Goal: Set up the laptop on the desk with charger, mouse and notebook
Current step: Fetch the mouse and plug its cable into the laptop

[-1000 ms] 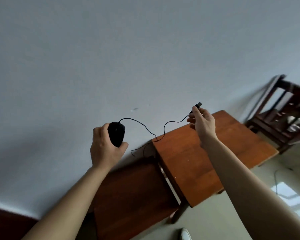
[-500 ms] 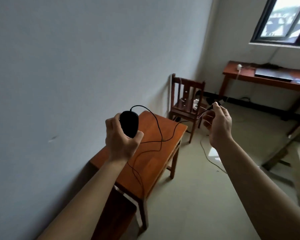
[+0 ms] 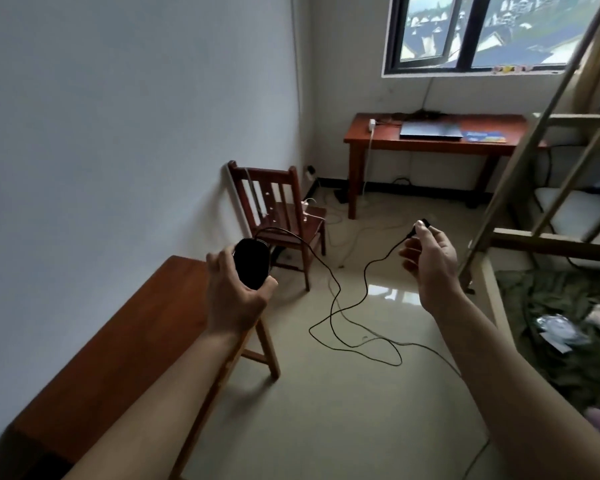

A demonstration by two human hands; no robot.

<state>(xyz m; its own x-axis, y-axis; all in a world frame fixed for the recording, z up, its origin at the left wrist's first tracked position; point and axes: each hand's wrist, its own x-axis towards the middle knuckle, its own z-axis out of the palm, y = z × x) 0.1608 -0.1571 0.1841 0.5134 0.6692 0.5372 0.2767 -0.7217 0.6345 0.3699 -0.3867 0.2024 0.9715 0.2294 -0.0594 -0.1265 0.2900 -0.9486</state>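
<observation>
Closest in, the left hand (image 3: 236, 299) is raised over the end of a long wooden counter (image 3: 136, 341) that runs along the left wall. Its fingers (image 3: 219, 263) and thumb are curled round a black mouse (image 3: 252, 263), held in the air above the counter's far end. The right hand (image 3: 430, 261) is up at about the same height, well apart from the left. Its thumb and forefinger pinch the plug (image 3: 420, 226) at the end of the mouse's cable (image 3: 333, 306), and the other fingers are loosely bent. The thin black cable sags between the two hands in slack loops over the pale tiled floor (image 3: 326, 427); whether the lowest loop touches the floor cannot be told.

Just beyond the mouse, a wooden chair (image 3: 281, 216) stands against the wall with white leads on its seat. At the right edge rises the slanted frame of a bunk bed (image 3: 534, 168).

Farthest off, under the window (image 3: 482, 29), a second counter (image 3: 430, 145) carries a closed laptop (image 3: 430, 130). A blue notebook (image 3: 485, 136) lies just beside it on the right, and a white charger (image 3: 372, 125) stands near the left end.
</observation>
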